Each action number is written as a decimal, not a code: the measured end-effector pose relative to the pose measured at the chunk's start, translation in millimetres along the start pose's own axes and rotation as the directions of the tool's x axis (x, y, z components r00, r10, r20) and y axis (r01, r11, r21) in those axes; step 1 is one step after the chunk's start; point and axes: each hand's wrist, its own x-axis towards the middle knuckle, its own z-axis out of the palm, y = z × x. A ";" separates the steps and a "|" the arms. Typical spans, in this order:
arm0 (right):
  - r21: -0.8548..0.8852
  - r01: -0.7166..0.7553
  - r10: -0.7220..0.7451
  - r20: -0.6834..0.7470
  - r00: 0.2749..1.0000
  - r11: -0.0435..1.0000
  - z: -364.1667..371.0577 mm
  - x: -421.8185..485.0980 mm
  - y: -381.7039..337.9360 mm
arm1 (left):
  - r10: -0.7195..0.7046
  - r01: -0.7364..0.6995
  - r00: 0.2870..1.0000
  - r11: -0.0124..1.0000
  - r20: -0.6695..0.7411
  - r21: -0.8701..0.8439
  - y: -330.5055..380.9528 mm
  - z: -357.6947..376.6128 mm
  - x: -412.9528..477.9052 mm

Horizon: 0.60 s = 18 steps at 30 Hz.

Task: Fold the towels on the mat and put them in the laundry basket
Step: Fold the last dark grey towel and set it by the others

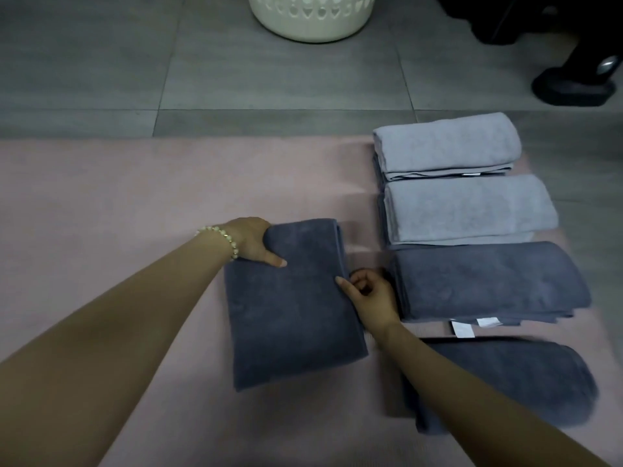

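Pink mat [135, 197]; folded towels [472, 210] crowd right; left hand [249, 242], right hand [369, 294] grip dark towel [290, 315].

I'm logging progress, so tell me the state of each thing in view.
Dark towel: folded, flat on mat.
Left hand: grips its far corner.
Right hand: thumb on its right edge.
Light towels: two, folded, on mat.
Other dark towels: two, folded, on mat.
Basket: on floor, contents unseen.
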 end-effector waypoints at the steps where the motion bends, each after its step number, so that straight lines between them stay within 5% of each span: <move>1: 0.001 0.001 -0.001 0.012 1.000 1.000 -0.3 -1.0 -0.9 | -0.020 0.020 0.999 1.000 0.033 -0.012 1.8 -4.9 -5.2; 5: 0.010 0.008 -0.008 0.069 0.998 1.000 -0.2 -12.1 -4.7 | -0.046 0.188 0.910 0.932 0.413 -0.311 3.1 -16.6 -37.8; 7: -0.015 0.027 -0.026 0.061 0.998 1.000 -0.2 -22.6 -8.1 | 0.019 0.238 0.870 0.858 0.493 -0.454 -4.0 -17.2 -56.6; 12: -0.120 0.038 -0.041 -0.024 0.999 0.992 4.7 -50.1 -17.0 | 0.088 0.281 0.913 0.571 0.399 -0.771 -27.2 -20.2 -122.2; 14: 0.015 -0.053 0.053 0.019 0.998 0.998 14.5 -61.9 -29.9 | 0.074 0.209 0.960 0.452 0.270 -0.867 -32.2 -19.7 -149.5; 16: 0.110 -0.179 0.160 0.160 0.974 0.978 27.4 -73.1 -42.5 | 0.067 0.135 0.984 0.337 0.167 -0.932 -33.0 -19.6 -175.1; 18: 0.188 -0.383 0.271 0.439 0.856 0.905 41.5 -82.4 -52.0 | 0.071 0.085 0.992 0.247 0.105 -0.965 -36.4 -19.4 -194.9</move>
